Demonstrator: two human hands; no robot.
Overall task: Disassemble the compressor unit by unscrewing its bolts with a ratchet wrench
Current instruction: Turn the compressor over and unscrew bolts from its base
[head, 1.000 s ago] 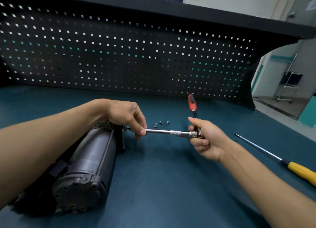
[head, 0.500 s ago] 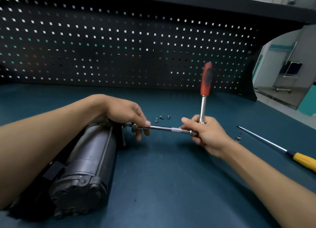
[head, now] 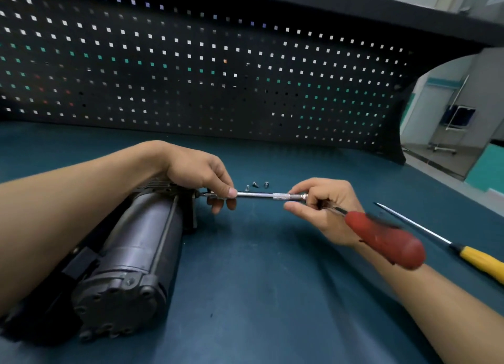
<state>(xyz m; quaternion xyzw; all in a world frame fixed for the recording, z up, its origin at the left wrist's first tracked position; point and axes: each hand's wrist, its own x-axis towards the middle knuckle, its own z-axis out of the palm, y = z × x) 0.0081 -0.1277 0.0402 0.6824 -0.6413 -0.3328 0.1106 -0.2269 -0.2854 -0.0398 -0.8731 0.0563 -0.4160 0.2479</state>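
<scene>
Compressor (head: 131,249) laid on bench (head: 259,295) at 8 o'clock. Extension bar (head: 259,195) pinched by left hand (head: 196,172) at compressor end. Ratchet wrench (head: 381,238) head enclosed by curled right hand (head: 324,208), red handle blurred, toward 4 o'clock. Loose bolts (head: 255,184) at 12 o'clock of bar.

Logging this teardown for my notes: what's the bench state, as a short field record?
compressor: lying on teal mat, left
left hand: pinches extension bar at compressor end
right hand: grips ratchet wrench at its head, red handle blurred
loose bolts: three, on mat behind bar
screwdriver: yellow handle, lying right, untouched
</scene>
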